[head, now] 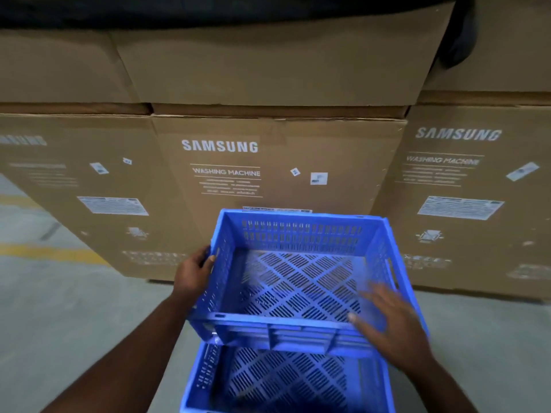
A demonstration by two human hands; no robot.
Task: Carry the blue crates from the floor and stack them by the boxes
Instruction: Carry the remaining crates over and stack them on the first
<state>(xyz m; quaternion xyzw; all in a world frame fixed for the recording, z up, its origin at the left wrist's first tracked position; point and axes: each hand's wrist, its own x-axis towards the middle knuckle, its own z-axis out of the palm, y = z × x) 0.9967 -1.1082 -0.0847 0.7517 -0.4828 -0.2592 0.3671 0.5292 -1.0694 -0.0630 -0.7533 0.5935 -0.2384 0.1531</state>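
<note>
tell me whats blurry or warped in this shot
Head view: the right hand is motion-smeared over the upper crate; the left hand is sharper. The middle box prints crisp, side boxes soften and bow from the wide lens.

You read "SAMSUNG" in white on middle carton point(277, 162), with "WASHING MACHINE" beneath it between thin rules; smaller lines under that too fine to read. Right carton point(465, 186) shows same "SAMSUNG" and "WASHING MACHINE", slightly blurred. Left carton point(89, 186) carries faint white wordmark, probably "SAMSUNG" again, too smeared to confirm. You see white stickers and printed panels on all three cartons, text illegible. Small tag on middle carton may read "10".
</note>
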